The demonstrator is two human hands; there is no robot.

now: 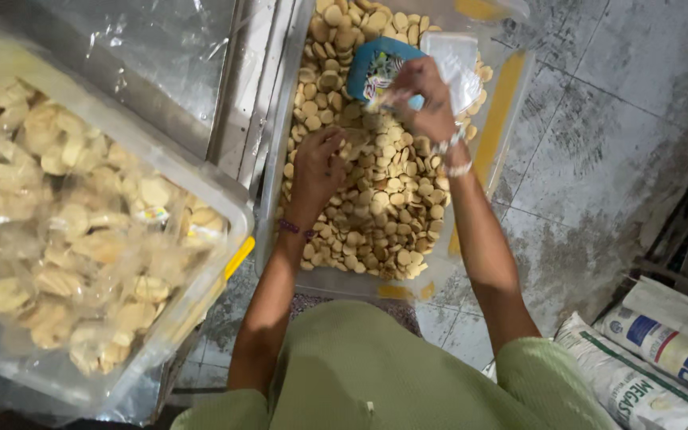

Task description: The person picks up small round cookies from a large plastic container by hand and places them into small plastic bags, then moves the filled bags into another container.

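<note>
Left hand (318,163) fingers are curling down into the biscuits (376,199) filling the bin (511,95), scooping, while right hand (428,95) fingers are pinching a clear bag (457,68) open just above them, beside the blue packet (372,68), catching the load.

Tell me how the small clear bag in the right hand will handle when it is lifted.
The clear bag looks thin and crumpled, so probably floppy and light. Its glossy film may slip in the right hand. The small biscuits beneath would likely crack if pressed.

Bin walls (274,159) flank biscuits (384,199), open above
</note>
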